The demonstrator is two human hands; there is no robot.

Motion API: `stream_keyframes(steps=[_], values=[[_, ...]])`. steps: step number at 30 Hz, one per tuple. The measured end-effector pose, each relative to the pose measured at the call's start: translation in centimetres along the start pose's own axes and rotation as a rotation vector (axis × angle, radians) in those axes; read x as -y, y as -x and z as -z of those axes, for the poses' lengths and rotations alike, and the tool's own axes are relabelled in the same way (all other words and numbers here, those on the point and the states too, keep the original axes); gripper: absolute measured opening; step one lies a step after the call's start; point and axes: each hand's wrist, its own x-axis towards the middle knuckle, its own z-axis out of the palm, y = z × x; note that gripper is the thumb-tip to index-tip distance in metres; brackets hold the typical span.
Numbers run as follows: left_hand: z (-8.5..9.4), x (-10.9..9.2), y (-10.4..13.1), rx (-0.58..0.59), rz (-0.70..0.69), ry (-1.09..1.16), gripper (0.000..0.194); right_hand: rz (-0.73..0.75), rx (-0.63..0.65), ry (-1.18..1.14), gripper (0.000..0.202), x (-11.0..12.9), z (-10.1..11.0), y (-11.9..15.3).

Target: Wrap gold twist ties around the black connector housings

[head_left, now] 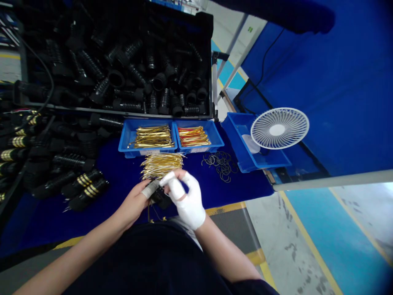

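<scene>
Part sits grasped in the left hand by the tabletop's edge; whether the right hand, grip curled, holds anything, I cannot tell. Steady left support should aid precision.

blue tabletop supports two trays at centre, gold strips below them, dark rings right of centre, black ribbed parts at left.
</scene>
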Motion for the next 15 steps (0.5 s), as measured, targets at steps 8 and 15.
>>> stream_keyframes(steps=[8,15], values=[[-1.6,-4.3,0.7,-0.032,-0.155,0.092,0.058,-0.076,-0.008,0.323,0.022,-1.6,2.7,1.4],[-2.9,-3.4,0.8,0.063,-0.400,-0.065,0.068,-0.245,0.014,-0.075,0.029,-0.7,3.5,-0.6]])
